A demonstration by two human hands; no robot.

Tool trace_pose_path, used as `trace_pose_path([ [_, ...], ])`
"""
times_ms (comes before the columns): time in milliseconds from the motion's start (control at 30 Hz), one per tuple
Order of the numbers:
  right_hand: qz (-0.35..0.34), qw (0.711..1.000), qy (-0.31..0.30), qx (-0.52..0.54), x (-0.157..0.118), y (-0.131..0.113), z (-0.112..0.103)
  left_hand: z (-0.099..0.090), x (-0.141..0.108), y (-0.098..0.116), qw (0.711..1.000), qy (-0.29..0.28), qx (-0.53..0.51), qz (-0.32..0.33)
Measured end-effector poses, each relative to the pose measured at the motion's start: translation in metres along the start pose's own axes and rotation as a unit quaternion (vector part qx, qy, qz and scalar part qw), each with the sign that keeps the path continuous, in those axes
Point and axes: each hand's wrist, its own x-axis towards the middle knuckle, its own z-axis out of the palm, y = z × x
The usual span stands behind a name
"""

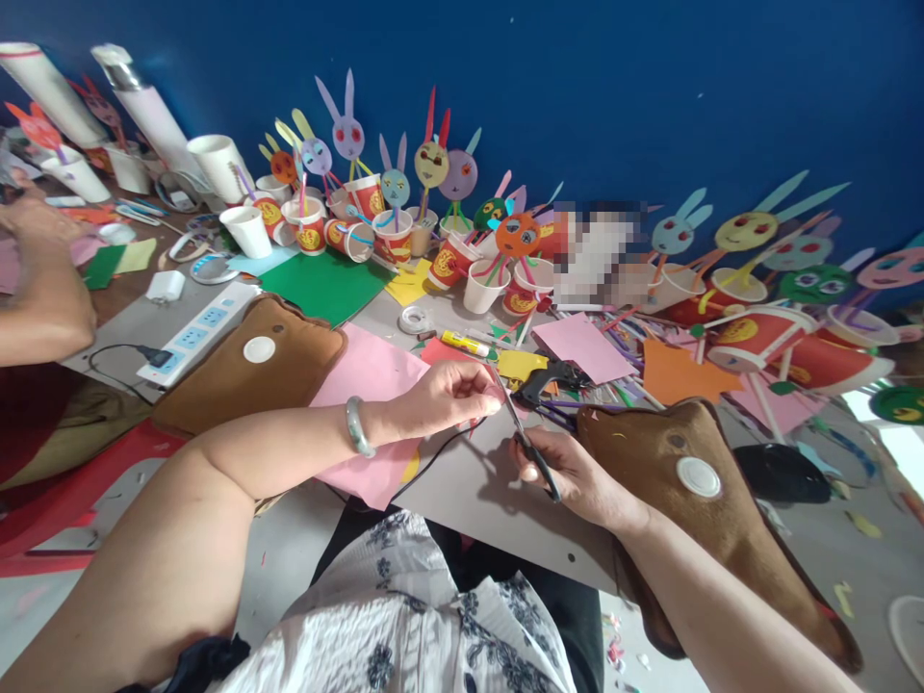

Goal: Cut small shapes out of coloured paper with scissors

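One pair of black scissors is being gripped by the right hand above the grey table, the blades pointing forward and slightly leftward, just beside the left hand, which is pinching something small that I cannot recognise.

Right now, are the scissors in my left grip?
No, the scissors are held by the handles in your right grip, while your left grip is pinched close to the blades.
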Motion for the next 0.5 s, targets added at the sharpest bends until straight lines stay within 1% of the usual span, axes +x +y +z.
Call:
trace_pose_path([
  [200, 0.009, 1.0, -0.012, 0.016, 0.0, -0.0015, -0.0004, -0.0015, 0.0018, -0.0106, 1.0, -0.01, -0.003, 0.001],
  [500, 0.001, 1.0, -0.013, 0.02, 0.0006, -0.0015, 0.0006, 0.0002, 0.0009, -0.0074, 1.0, -0.023, -0.011, 0.004],
])
